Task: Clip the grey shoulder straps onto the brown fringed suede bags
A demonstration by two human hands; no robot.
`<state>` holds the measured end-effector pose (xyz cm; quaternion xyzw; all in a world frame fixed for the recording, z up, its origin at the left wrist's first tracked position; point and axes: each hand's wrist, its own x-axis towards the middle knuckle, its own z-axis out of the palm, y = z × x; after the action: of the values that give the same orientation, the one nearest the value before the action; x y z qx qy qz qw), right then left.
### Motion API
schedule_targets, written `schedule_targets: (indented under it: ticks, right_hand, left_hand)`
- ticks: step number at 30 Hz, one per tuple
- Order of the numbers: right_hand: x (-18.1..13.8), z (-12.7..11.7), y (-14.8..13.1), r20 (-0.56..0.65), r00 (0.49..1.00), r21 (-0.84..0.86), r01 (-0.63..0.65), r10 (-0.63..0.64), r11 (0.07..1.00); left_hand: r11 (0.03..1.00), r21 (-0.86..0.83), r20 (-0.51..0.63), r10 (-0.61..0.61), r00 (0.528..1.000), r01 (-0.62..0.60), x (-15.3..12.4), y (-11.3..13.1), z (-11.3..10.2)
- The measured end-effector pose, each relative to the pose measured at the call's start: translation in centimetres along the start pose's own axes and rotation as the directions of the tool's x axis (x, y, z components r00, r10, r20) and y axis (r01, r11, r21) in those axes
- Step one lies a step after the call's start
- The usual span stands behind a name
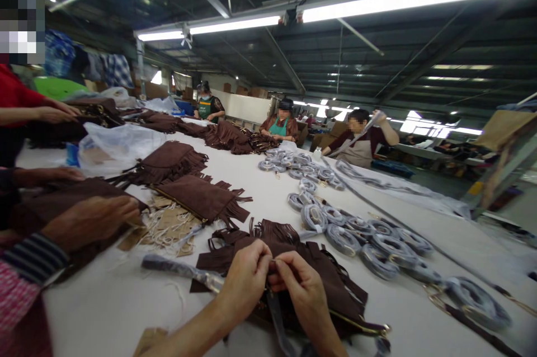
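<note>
A dark brown fringed bag point(331, 273) lies on the white table in front of me, its gold zipper along the near edge. Over it, my left hand point(251, 270) and my right hand point(302, 284) meet with fingertips pinched together. Between them is a small dark brown strap end point(273, 278), mostly hidden by the fingers. A plastic-wrapped strap point(277, 320) runs down from below the hands toward me. Another wrapped strap point(180, 268) sticks out to the left, passing behind my left wrist.
Coiled grey-wrapped straps point(344, 239) cover the right side. More fringed bags point(205, 197) and tags with white strings point(172, 225) lie left. A co-worker's hand point(94, 220) works on a brown bag close at left. Other people stand around the table's far side.
</note>
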<state>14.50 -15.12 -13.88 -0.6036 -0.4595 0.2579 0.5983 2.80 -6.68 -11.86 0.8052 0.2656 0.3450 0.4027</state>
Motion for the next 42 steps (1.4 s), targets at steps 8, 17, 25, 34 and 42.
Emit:
schedule_targets:
  ticks: [8, 17, 25, 34, 42]
  right_hand:
    - [-0.1, -0.2, 0.2, 0.035, 0.983, -0.269, 0.184, -0.181, 0.946]
    - [-0.4, 0.3, -0.2, 0.038, 0.978, -0.301, 0.205, -0.203, 0.931]
    - [-0.1, -0.4, -0.3, 0.033, 0.993, -0.194, 0.115, -0.111, 0.974]
    - [0.1, -0.6, 0.2, 0.027, 0.993, -0.196, 0.115, -0.112, 0.974]
    - [0.0, -0.7, 0.2, 0.085, 0.977, -0.325, 0.211, -0.194, 0.922]
  left_hand:
    - [0.995, 0.095, 0.017, -0.012, 1.0, 0.01, -0.3, -0.2, 0.3]
    - [1.0, 0.026, -0.002, -0.014, 1.0, 0.014, -0.4, 0.4, 0.6]
    - [0.985, -0.161, 0.098, -0.046, 0.994, 0.062, -0.1, 0.0, -0.2]
    - [0.996, 0.031, 0.075, 0.078, 0.994, -0.081, 0.0, 0.3, -0.6]
    - [0.976, 0.184, 0.071, 0.108, 0.992, -0.12, -0.3, 0.2, -0.3]
